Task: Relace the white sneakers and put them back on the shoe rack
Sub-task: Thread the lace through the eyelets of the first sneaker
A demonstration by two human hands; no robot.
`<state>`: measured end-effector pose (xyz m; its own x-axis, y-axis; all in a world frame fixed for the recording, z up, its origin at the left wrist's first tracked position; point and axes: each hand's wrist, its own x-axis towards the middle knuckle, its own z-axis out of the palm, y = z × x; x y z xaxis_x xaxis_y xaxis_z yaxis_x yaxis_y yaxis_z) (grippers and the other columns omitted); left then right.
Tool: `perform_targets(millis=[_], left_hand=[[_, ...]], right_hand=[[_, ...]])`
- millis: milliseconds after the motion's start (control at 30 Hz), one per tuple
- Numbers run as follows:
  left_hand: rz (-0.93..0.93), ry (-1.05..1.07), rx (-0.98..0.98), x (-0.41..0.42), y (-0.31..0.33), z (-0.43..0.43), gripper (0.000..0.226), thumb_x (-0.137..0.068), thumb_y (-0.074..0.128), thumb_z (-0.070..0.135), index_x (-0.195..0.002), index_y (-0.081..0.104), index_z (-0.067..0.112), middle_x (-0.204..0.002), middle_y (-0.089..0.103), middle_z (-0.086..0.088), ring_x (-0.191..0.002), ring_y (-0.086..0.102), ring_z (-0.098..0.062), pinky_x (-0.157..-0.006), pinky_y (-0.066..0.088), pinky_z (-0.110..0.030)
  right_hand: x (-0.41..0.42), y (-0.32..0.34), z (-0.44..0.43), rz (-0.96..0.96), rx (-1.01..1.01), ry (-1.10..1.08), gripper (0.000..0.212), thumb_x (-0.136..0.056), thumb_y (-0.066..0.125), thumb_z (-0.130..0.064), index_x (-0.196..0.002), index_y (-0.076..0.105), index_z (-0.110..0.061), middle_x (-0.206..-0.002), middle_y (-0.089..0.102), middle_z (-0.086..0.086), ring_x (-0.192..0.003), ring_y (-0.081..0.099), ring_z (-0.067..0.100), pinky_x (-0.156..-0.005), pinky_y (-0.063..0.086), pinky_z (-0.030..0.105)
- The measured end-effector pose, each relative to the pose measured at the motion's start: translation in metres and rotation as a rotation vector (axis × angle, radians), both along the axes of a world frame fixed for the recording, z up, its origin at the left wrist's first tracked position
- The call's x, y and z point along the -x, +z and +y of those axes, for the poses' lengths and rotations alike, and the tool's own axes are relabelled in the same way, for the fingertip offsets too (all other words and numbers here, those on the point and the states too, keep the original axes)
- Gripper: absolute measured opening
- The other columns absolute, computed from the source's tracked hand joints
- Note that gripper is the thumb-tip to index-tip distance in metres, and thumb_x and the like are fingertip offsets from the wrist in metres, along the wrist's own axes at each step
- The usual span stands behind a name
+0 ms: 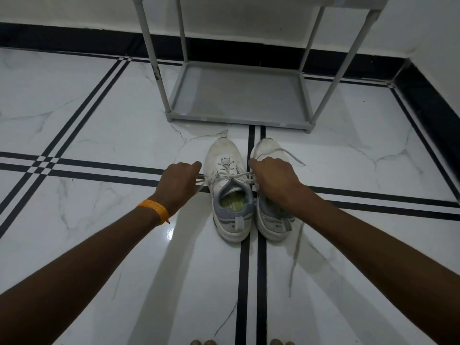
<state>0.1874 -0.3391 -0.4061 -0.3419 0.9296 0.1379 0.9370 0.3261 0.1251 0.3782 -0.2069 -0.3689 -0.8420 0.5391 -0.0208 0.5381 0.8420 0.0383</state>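
Two white sneakers stand side by side on the tiled floor, toes toward the rack. The left sneaker (230,185) has its white lace (225,176) threaded through the eyelets, and both lace ends are pulled sideways. My left hand (178,185) is shut on the left end, and my right hand (272,179) is shut on the right end. My right hand and wrist cover much of the right sneaker (268,220), whose loose lace end (295,156) trails over its toe. The grey shoe rack (239,95) stands just beyond the shoes with its bottom shelf bare.
The floor is white marble tile with black stripe bands (256,270). A black skirting (74,41) runs along the white wall behind the rack and down the right side. My toes (204,342) show at the bottom edge. An orange band (155,209) is on my left wrist.
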Motion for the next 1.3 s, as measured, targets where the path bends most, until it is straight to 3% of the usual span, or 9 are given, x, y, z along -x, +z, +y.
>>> perform_targets(millis=[167,333,633,733,833,933,1067,1133,1300], left_hand=[[0.086,-0.147,0.097,0.007,-0.006,-0.011,0.03,-0.074,0.08,0.005,-0.099,0.064,0.0,-0.077,0.071,-0.021,-0.059,0.065,-0.038,-0.06,0.057,-0.037],[0.127,-0.162,0.093,0.018,-0.008,-0.009,0.041,-0.054,0.085,-0.006,-0.085,0.06,0.003,-0.061,0.064,-0.016,-0.044,0.056,-0.033,-0.045,0.047,-0.03],[0.055,-0.206,0.074,0.024,-0.018,-0.004,0.023,-0.075,0.076,0.003,-0.091,0.06,0.006,-0.074,0.068,-0.015,-0.06,0.062,-0.034,-0.055,0.051,-0.035],[-0.372,-0.063,0.066,0.033,-0.013,-0.007,0.008,-0.093,0.06,0.017,-0.097,0.063,0.011,-0.087,0.071,-0.008,-0.078,0.067,-0.029,-0.07,0.054,-0.034],[-0.757,0.07,-0.089,0.032,-0.002,-0.011,0.021,-0.097,0.053,0.019,-0.117,0.058,0.017,-0.11,0.065,-0.003,-0.097,0.063,-0.02,-0.081,0.053,-0.031],[-0.699,-0.042,-0.211,0.007,0.009,0.0,0.036,-0.097,0.051,0.017,-0.134,0.048,0.018,-0.128,0.058,-0.005,-0.115,0.054,-0.02,-0.092,0.048,-0.033],[-0.426,-0.286,-0.002,-0.024,-0.001,0.014,0.047,-0.099,0.049,0.019,-0.145,0.04,0.012,-0.139,0.052,-0.013,-0.126,0.048,-0.026,-0.104,0.039,-0.034],[-0.336,-0.268,-0.037,-0.027,-0.01,0.013,0.04,-0.098,0.051,0.019,-0.137,0.05,0.01,-0.128,0.054,-0.014,-0.115,0.052,-0.028,-0.096,0.044,-0.033],[-0.463,-0.04,-0.276,-0.044,-0.027,0.005,0.02,-0.099,0.049,0.019,-0.113,0.059,0.009,-0.104,0.055,-0.012,-0.091,0.055,-0.025,-0.078,0.05,-0.034]], right_hand=[[-0.005,-0.006,0.002,-0.055,-0.056,0.024,0.031,-0.088,0.05,0.0,-0.118,0.052,-0.006,-0.105,0.065,0.016,-0.093,0.062,0.035,-0.065,0.034,0.035],[-0.006,-0.008,-0.002,-0.114,-0.057,0.049,0.035,-0.086,0.055,-0.001,-0.121,0.052,-0.005,-0.108,0.064,0.018,-0.097,0.063,0.037,-0.066,0.032,0.035],[-0.012,-0.015,0.005,0.037,0.119,0.02,0.023,-0.083,0.053,0.003,-0.104,0.053,-0.007,-0.093,0.064,0.019,-0.082,0.06,0.035,-0.061,0.034,0.034],[-0.013,0.0,0.015,0.071,0.397,-0.065,0.006,-0.088,0.057,-0.006,-0.084,0.057,-0.01,-0.083,0.064,0.008,-0.074,0.056,0.022,-0.06,0.038,0.031],[-0.012,0.019,0.017,0.267,0.4,-0.171,0.016,-0.094,0.054,-0.017,-0.1,0.067,-0.01,-0.093,0.067,0.006,-0.083,0.062,0.021,-0.07,0.045,0.03],[-0.002,0.027,-0.008,0.335,0.223,-0.105,0.027,-0.095,0.052,-0.023,-0.117,0.059,-0.01,-0.111,0.064,0.009,-0.094,0.063,0.025,-0.077,0.048,0.034],[0.007,0.015,-0.047,-0.036,0.097,0.1,0.032,-0.091,0.059,-0.012,-0.122,0.051,-0.008,-0.115,0.061,0.012,-0.096,0.065,0.029,-0.076,0.049,0.037],[0.005,0.014,-0.045,-0.059,0.094,0.053,0.025,-0.092,0.055,-0.004,-0.117,0.056,-0.005,-0.115,0.06,0.015,-0.099,0.064,0.031,-0.079,0.049,0.037],[0.004,0.005,-0.041,-0.031,0.158,-0.003,0.02,-0.091,0.051,0.0,-0.109,0.059,-0.003,-0.112,0.061,0.017,-0.099,0.063,0.033,-0.071,0.037,0.032]])
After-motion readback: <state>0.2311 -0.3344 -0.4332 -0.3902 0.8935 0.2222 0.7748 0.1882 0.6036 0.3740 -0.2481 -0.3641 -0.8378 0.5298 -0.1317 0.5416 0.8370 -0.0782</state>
